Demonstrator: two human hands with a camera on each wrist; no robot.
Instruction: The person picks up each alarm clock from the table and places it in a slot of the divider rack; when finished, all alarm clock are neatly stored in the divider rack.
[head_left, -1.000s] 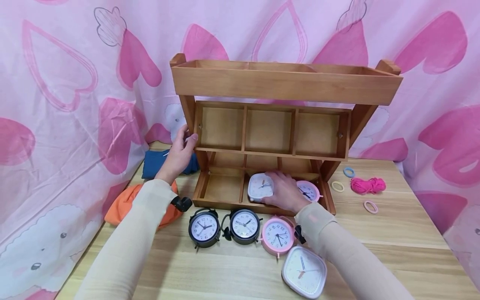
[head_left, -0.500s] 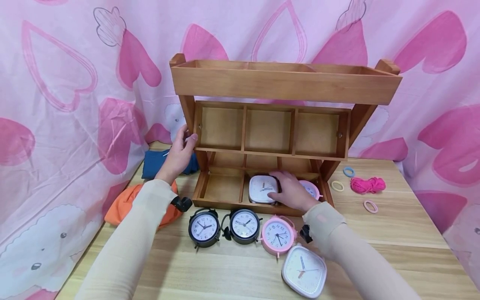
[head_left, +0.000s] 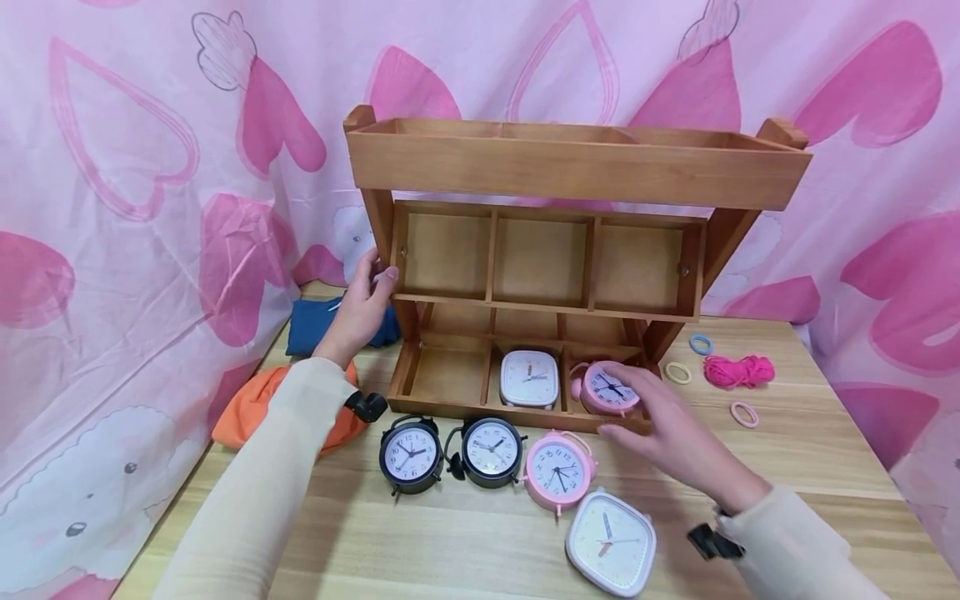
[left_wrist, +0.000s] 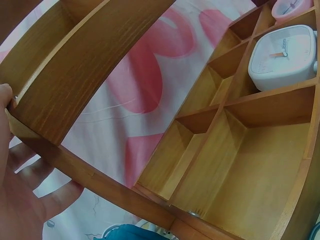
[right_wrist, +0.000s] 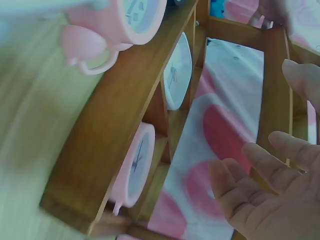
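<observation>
A wooden tiered rack stands on the table, its trays divided into compartments. My left hand grips its left upright, thumb in front and fingers behind, as the left wrist view shows. In the lowest tray, a white square clock sits in the middle compartment and a pink alarm clock in the right one; the left one holds nothing. Beside that pink clock, my right hand hovers with fingers spread, holding nothing. The right wrist view shows the same open right hand in front of the rack.
Before the rack stand two black alarm clocks, another pink alarm clock and another white clock. Orange cloth and blue cloth lie left. Pink yarn and several small rings lie right.
My right hand has let go of the white square clock in the middle compartment and moved right, past the pink clock. The left hand keeps its grip on the rack.
</observation>
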